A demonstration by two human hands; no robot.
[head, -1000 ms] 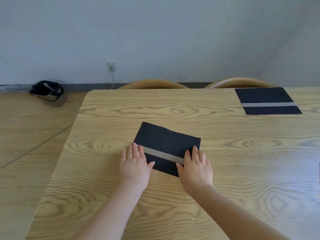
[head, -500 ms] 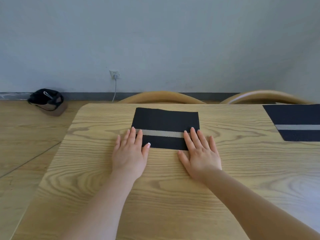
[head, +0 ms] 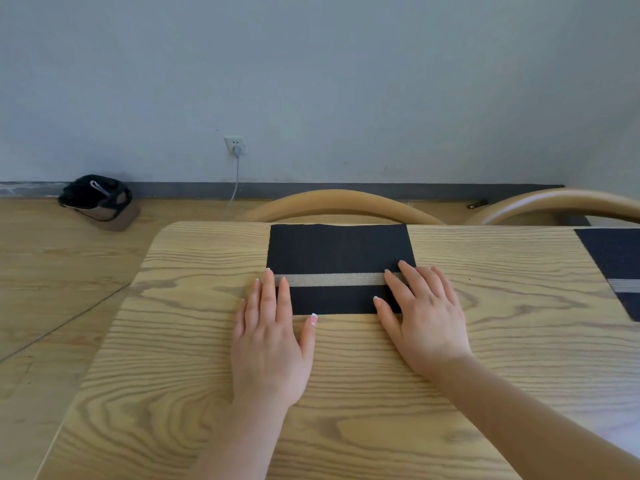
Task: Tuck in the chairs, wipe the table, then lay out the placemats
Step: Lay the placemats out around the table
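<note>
A black placemat [head: 337, 251] with a beige stripe lies flat at the far edge of the wooden table [head: 194, 341], square to it. My left hand [head: 272, 337] lies flat with fingers spread, its fingertips on the mat's left near corner. My right hand [head: 420, 317] lies flat on the mat's right near corner. Neither hand grips anything. A second black striped placemat [head: 620, 265] lies at the far right, cut off by the frame. Behind the table's far edge show the curved backs of two wooden chairs [head: 343, 202] [head: 561, 200], pushed in.
A black bag [head: 97, 199] lies on the wooden floor by the wall at the left. A wall socket [head: 235, 146] with a plugged cable sits above the skirting. The table's left edge runs diagonally at the left.
Both hands have slid the placemat away from me, from the table's middle to its far edge, and turned it from skewed to square. The view has moved closer to the far edge.
</note>
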